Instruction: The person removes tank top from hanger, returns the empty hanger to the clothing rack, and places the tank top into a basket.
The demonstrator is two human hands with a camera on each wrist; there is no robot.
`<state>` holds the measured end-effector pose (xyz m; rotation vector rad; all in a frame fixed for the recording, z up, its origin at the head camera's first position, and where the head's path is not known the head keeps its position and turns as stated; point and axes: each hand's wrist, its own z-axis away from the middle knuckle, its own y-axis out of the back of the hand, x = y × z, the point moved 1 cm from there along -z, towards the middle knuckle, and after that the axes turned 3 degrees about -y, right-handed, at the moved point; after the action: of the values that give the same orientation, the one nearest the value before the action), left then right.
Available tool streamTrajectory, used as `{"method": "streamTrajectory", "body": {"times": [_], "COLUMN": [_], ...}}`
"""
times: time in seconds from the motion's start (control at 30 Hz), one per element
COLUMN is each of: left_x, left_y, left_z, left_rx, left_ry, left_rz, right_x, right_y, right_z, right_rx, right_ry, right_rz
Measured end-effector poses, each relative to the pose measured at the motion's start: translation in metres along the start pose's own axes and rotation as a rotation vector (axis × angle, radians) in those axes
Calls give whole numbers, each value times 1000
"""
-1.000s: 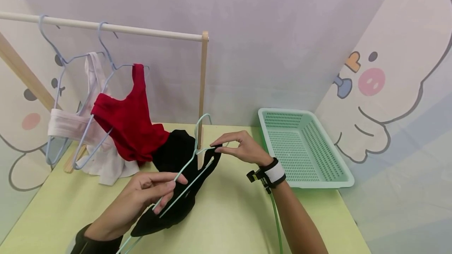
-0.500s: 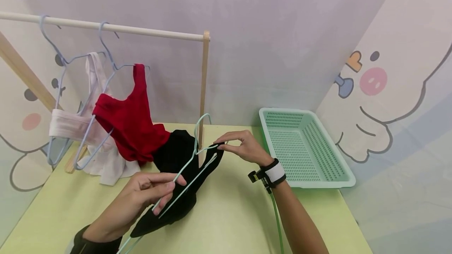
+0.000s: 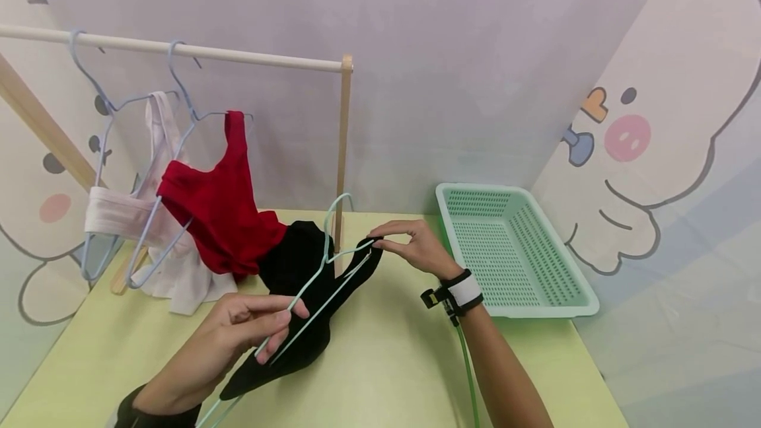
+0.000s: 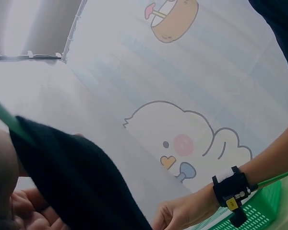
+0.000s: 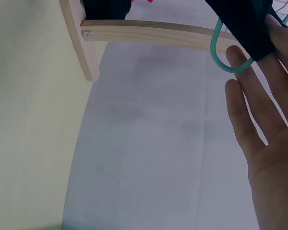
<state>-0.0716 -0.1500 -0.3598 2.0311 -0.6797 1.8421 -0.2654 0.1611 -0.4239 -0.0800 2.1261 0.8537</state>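
Note:
My left hand (image 3: 250, 332) pinches the mint-green hanger (image 3: 312, 276) between thumb and fingers along its near arm. A black garment (image 3: 309, 332) hangs over both ends of the hanger, its lower part lying across the table. At the hanger's far end, my right hand (image 3: 413, 246) pinches the garment's black strap between thumb and index finger. In the right wrist view the strap (image 5: 245, 28) lies around the rounded hanger end (image 5: 225, 67), with the other fingers spread beside it. Black cloth (image 4: 77, 172) covers part of the left wrist view.
A white rod on a wooden rack (image 3: 343, 150) carries a red top (image 3: 217, 197) and a white top (image 3: 125, 213) on blue hangers. At the back right of the pale yellow table (image 3: 392, 362) stands a green perforated basket (image 3: 511, 249). The rack's wooden post rises just behind the hanger.
My right hand has shifted slightly right, drawing the black strap along to the hanger's far end. My left hand keeps its hold on the hanger with hardly any movement.

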Motion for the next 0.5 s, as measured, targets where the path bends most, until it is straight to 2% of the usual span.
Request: {"method": "streamTrajectory", "body": {"times": [0.27,0.5], "left_x": [2,2], "left_y": [0,2], "left_z": [3,4], "left_rx": [38,41], "left_ry": [1,-23], "left_rz": [-12,-4], "right_x": [10,14], "right_y": [3,6], "right_z": [4,10], "right_rx": [8,49], "right_ry": [9,-44], "right_rz": [10,87]}}
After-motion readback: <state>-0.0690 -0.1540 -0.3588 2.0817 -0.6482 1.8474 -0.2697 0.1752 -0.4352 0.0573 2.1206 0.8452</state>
